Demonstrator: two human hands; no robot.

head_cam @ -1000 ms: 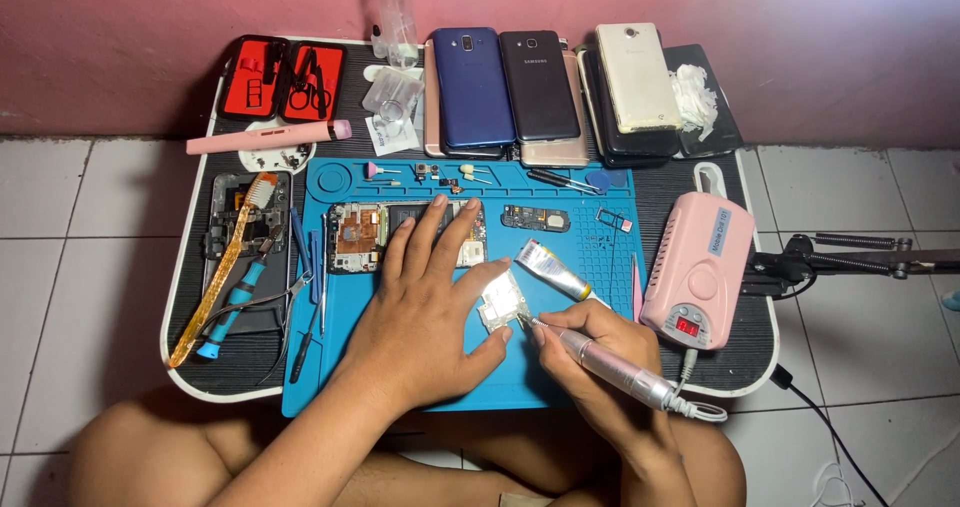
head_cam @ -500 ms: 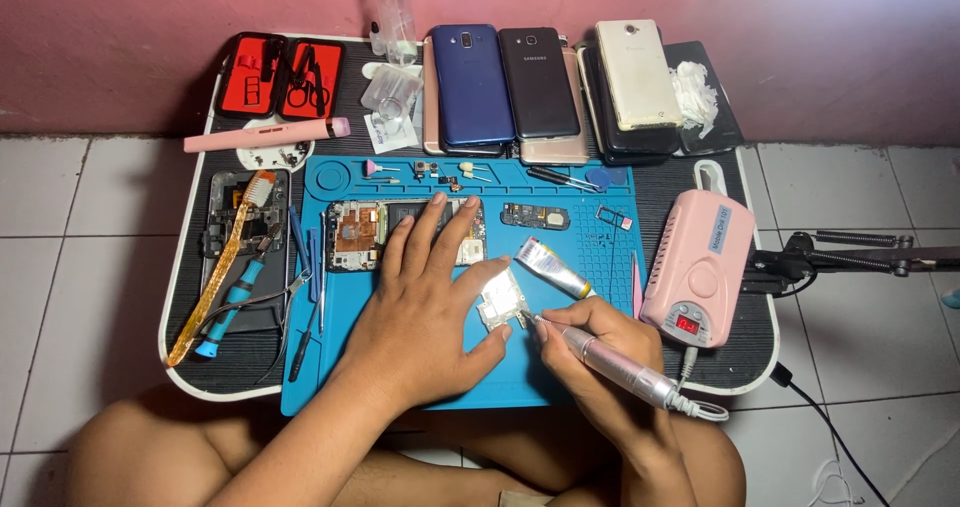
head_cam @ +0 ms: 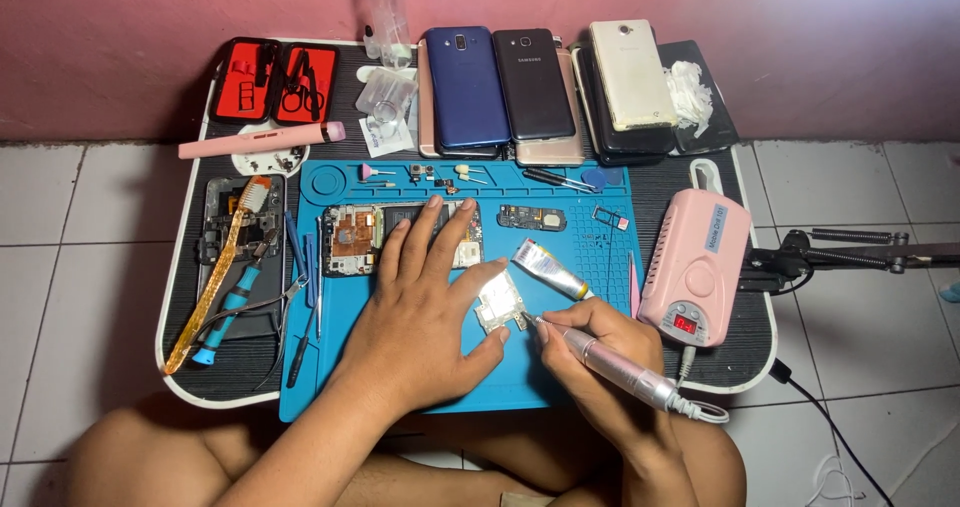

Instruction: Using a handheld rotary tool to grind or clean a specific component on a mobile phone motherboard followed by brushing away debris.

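1. At frame centre, the left hand [head_cam: 420,312] lies flat on the blue mat [head_cam: 330,387], fingers pinning a small circuit board [head_cam: 500,305].
2. The right hand [head_cam: 590,352] is closed around a pink pen tool [head_cam: 610,364], tip on the board.

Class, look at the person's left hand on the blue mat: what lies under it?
The left hand covers part of an opened phone body on the blue silicone mat; its thumb pins a small silver circuit board. Whatever lies beneath the palm is hidden.
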